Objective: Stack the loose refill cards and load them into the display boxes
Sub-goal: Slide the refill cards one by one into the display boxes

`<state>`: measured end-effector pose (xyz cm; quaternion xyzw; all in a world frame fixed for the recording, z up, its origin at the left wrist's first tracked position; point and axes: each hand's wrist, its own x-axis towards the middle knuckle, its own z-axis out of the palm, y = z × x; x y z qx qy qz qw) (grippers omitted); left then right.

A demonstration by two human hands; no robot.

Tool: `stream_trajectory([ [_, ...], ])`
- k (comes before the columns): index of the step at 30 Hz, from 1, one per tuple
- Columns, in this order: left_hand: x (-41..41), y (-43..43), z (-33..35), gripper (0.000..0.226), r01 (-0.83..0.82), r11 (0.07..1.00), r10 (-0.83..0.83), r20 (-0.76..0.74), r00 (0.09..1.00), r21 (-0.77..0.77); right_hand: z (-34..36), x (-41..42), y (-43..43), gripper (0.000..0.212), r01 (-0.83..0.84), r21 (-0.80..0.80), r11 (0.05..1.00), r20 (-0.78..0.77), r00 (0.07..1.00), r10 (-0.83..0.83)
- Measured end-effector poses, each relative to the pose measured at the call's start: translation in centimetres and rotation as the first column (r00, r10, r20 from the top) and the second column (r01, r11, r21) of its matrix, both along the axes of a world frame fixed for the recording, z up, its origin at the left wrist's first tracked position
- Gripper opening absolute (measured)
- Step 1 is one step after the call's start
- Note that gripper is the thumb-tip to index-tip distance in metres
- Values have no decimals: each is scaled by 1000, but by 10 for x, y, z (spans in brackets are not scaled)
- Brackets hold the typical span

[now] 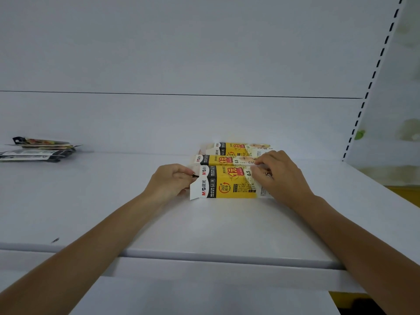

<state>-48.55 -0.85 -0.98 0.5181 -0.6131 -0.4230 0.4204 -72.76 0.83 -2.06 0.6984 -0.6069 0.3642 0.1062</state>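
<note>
Three yellow, white and black display boxes lie side by side on the white shelf (204,226). My left hand (171,181) is at the open left end of the nearest box (227,185), its fingers curled round something dark and thin at the box's mouth. My right hand (278,176) grips the right end of that same box, fingers curled over its top edge. Behind it lie the middle box (218,159) and the far box (236,148). A pile of loose refill cards (38,150) sits far left on the shelf.
The shelf's back panel (181,64) rises right behind the boxes. A slotted upright (372,78) stands at the right. A small dark scrap (55,240) lies near the shelf's front edge at the left. A lower shelf (204,296) shows below.
</note>
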Motion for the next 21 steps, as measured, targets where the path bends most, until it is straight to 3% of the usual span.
stream_trajectory([
  [4, -3, 1, 1, 21, 93, 995, -91, 44, 995, -23, 0, 1, 1, 25, 8, -9, 1000, -2, 1000, -8],
  [7, 1, 1, 1, 34, 183, 981, -181, -31, 983, 59, 0, 2, 1, 22, 12, -16, 1000, -2, 1000, -12],
  [13, 8, -7, -4, 62, 493, 861, -500, 36, 865, 125, 1, 4, 2, 21, 11, -24, 1000, 41, 999, -10],
  [15, 6, -6, -4, 59, 501, 857, -510, 59, 858, 118, 1, 4, 2, 22, 5, -13, 1000, 41, 999, -5],
  [18, 1, -2, -6, 33, 393, 919, -386, 147, 911, -18, 1, 3, 2, 24, 1, -6, 1000, 32, 999, -1],
  [21, 4, -1, -7, 34, 369, 929, -366, 80, 927, -35, 2, 3, 3, 25, -11, 12, 1000, 37, 999, 11],
])
